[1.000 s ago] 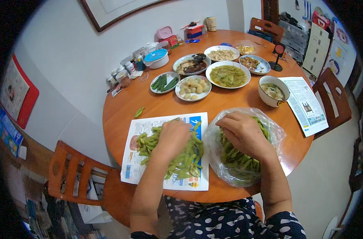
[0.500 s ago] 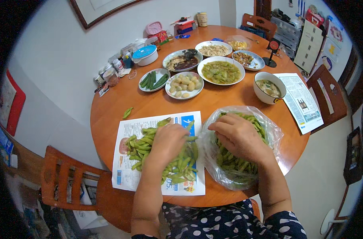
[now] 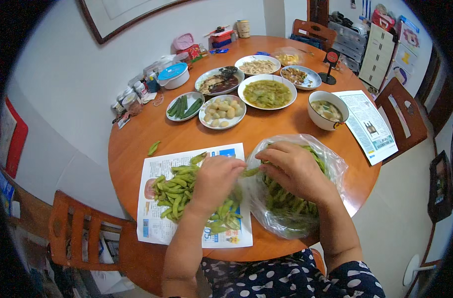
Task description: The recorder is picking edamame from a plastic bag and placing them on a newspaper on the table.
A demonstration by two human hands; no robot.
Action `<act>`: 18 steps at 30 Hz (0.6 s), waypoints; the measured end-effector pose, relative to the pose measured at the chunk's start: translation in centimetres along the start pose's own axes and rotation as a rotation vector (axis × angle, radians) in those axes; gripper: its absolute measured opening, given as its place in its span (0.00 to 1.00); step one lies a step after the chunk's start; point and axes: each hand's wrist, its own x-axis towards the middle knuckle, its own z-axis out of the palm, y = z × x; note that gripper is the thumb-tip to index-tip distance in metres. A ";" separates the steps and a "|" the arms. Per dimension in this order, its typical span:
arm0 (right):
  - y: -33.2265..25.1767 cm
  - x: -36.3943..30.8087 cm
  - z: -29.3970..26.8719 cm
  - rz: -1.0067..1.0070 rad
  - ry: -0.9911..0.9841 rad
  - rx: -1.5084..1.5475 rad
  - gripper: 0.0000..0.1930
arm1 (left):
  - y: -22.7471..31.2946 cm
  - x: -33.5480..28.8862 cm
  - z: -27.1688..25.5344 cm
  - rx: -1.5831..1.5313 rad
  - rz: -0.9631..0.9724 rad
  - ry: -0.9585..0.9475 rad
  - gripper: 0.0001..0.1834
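Note:
A green edamame pod spans the small gap between my two hands. My left hand is closed on its left end, above a pile of edamame pods on a printed newspaper sheet. My right hand is bent over a clear plastic bag full of more pods; its curled thumb and fingers meet the pod's right end, though the exact grip is partly hidden. One loose pod lies on the wood beyond the newspaper's far left corner.
Several dishes stand beyond my hands on the round wooden table, including peeled white pieces and cooked greens. A soup bowl is right of them, beside another newspaper. Jars and a blue-lidded tub line the wall side.
My hands have come closer together, with a pod now stretched between them. My left hand has shifted right relative to the newspaper. The whole view has shifted slightly.

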 end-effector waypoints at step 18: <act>2.5 -0.7 -1.8 0.045 0.070 -0.228 0.03 | -2.1 -0.3 -1.8 -0.051 -0.139 0.079 0.09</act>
